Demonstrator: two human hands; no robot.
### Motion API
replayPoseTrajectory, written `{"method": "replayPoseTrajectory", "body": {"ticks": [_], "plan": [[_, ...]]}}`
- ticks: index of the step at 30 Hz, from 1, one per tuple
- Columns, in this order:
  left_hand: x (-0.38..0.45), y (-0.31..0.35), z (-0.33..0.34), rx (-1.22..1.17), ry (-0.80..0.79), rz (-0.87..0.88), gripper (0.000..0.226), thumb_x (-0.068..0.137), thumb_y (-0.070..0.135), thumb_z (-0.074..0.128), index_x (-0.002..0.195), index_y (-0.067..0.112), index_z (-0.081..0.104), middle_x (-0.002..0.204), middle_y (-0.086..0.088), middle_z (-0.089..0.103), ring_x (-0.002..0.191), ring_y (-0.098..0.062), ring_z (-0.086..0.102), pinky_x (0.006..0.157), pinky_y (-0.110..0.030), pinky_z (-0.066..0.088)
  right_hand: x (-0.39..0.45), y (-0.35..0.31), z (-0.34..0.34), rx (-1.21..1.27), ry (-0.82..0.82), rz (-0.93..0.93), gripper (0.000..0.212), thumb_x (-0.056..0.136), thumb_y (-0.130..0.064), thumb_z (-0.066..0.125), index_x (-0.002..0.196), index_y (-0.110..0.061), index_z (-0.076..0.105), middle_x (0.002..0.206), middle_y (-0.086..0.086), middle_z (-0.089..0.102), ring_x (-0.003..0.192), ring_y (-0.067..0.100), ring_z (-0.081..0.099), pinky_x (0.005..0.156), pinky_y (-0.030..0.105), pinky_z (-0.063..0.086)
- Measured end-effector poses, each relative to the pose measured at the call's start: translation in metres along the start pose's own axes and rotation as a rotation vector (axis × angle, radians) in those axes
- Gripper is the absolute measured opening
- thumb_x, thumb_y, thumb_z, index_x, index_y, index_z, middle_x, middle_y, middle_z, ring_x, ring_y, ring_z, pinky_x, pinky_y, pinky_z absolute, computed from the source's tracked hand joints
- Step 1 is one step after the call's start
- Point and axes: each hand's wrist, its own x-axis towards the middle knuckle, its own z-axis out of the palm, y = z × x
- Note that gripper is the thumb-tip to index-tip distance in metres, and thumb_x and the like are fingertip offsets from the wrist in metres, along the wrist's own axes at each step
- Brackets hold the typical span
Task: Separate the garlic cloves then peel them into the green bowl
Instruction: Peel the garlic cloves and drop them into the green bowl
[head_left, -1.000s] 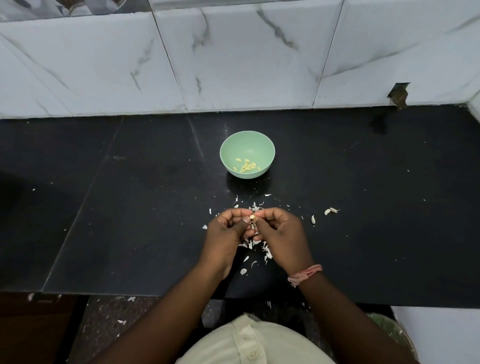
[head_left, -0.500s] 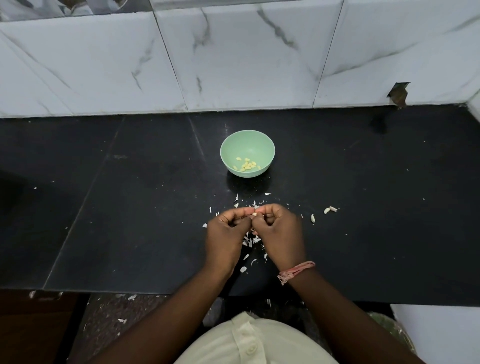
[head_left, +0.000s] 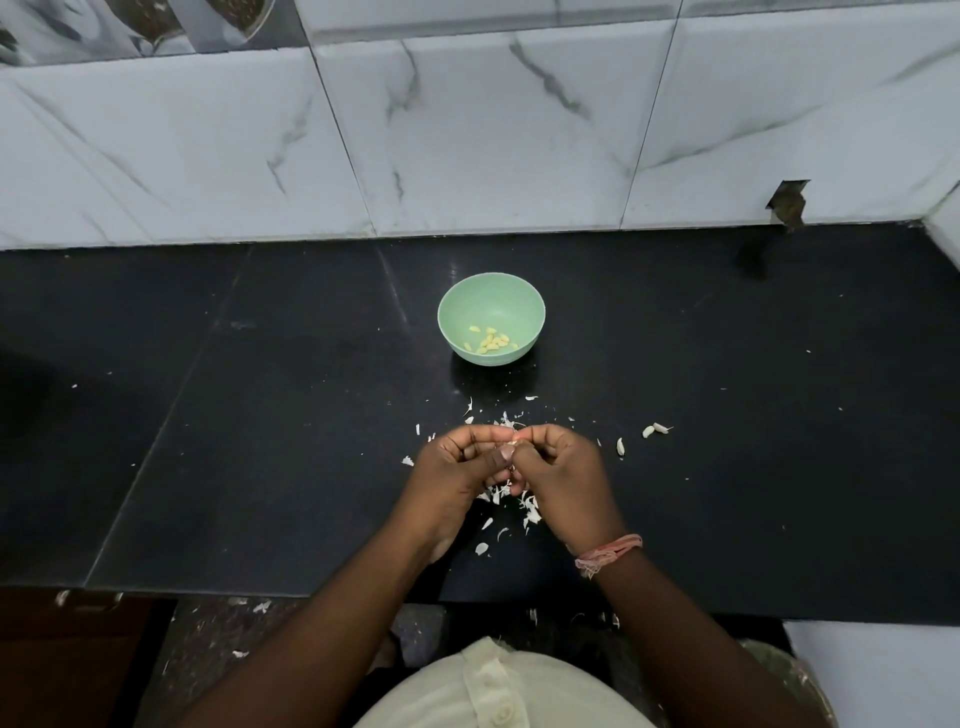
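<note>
We pinch one clove (head_left: 511, 442) between both hands, left (head_left: 457, 473) and right (head_left: 558, 475), fingertips curled on it over the skins (head_left: 527, 504), so peel drops there, clear of the bowl (head_left: 491, 299) just beyond.

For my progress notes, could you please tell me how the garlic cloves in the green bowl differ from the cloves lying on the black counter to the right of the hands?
The cloves in the round green bowl look yellowish and bare; the three loose cloves on the black counter look whitish, apparently unpeeled. The bowl's cloves cluster together, about ten; the counter's lie spread apart. Both groups are small, separate cloves.
</note>
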Motion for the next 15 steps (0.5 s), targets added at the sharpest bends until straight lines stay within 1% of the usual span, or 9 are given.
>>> {"method": "replayPoseTrajectory", "body": {"ticks": [2, 3, 5, 6, 9, 12, 15], "plan": [[0.000, -0.002, 0.002, 0.024, 0.042, 0.012, 0.014, 0.086, 0.001, 0.073, 0.100, 0.002, 0.073, 0.096, -0.017, 0.074, 0.074, -0.016, 0.067, 0.075, -0.025, 0.057, 0.000, 0.001, -0.001, -0.007, -0.006, 0.005, 0.009, 0.094, 0.001, 0.061, 0.091, -0.002, 0.069, 0.063, 0.005, 0.070, 0.054, 0.010, 0.062, 0.055, 0.022, 0.052], [-0.001, -0.003, 0.004, 0.024, 0.068, 0.015, 0.010, 0.089, -0.002, 0.069, 0.097, 0.002, 0.073, 0.094, -0.017, 0.073, 0.073, -0.016, 0.066, 0.074, -0.026, 0.057, 0.000, 0.002, -0.001, -0.013, -0.002, 0.005, 0.009, 0.094, 0.001, 0.060, 0.091, -0.002, 0.068, 0.066, 0.009, 0.071, 0.055, 0.011, 0.062, 0.055, 0.023, 0.052], [-0.004, -0.007, 0.010, -0.008, 0.109, 0.004, 0.012, 0.091, -0.005, 0.065, 0.094, 0.002, 0.073, 0.090, -0.017, 0.072, 0.071, -0.015, 0.067, 0.072, -0.025, 0.057, 0.000, 0.005, -0.001, -0.003, 0.013, 0.018, 0.009, 0.093, 0.002, 0.059, 0.090, 0.000, 0.067, 0.070, 0.017, 0.072, 0.057, 0.016, 0.063, 0.054, 0.023, 0.053], [-0.005, -0.009, 0.013, -0.043, 0.124, -0.007, 0.012, 0.092, -0.006, 0.064, 0.095, 0.002, 0.073, 0.089, -0.017, 0.072, 0.071, -0.016, 0.067, 0.071, -0.025, 0.058, 0.000, 0.006, -0.003, 0.010, 0.021, 0.028, 0.009, 0.093, 0.002, 0.059, 0.090, 0.001, 0.067, 0.069, 0.016, 0.071, 0.056, 0.016, 0.062, 0.054, 0.023, 0.052], [-0.011, -0.014, 0.023, -0.183, 0.171, -0.042, 0.011, 0.092, -0.006, 0.062, 0.099, -0.001, 0.070, 0.086, -0.015, 0.071, 0.070, -0.016, 0.067, 0.068, -0.024, 0.058, 0.001, 0.006, -0.008, 0.045, 0.025, 0.053, 0.008, 0.092, 0.002, 0.059, 0.090, 0.002, 0.067, 0.064, 0.007, 0.067, 0.052, 0.012, 0.059, 0.053, 0.022, 0.051], [-0.017, -0.019, 0.037, -0.255, 0.238, -0.039, 0.012, 0.093, -0.008, 0.059, 0.099, -0.001, 0.067, 0.078, -0.010, 0.070, 0.064, -0.013, 0.064, 0.062, -0.023, 0.056, 0.002, 0.008, -0.015, 0.068, -0.004, 0.079, 0.011, 0.092, 0.005, 0.056, 0.093, 0.006, 0.066, 0.062, 0.006, 0.065, 0.051, 0.011, 0.058, 0.052, 0.023, 0.051], [-0.022, -0.022, 0.049, -0.269, 0.272, -0.048, 0.015, 0.094, -0.010, 0.055, 0.095, 0.000, 0.065, 0.069, -0.011, 0.063, 0.057, -0.014, 0.059, 0.055, -0.025, 0.053, 0.000, 0.011, -0.021, 0.104, -0.053, 0.109, 0.012, 0.093, 0.007, 0.053, 0.094, 0.007, 0.065, 0.060, 0.007, 0.064, 0.051, 0.012, 0.057, 0.051, 0.023, 0.050]]}}
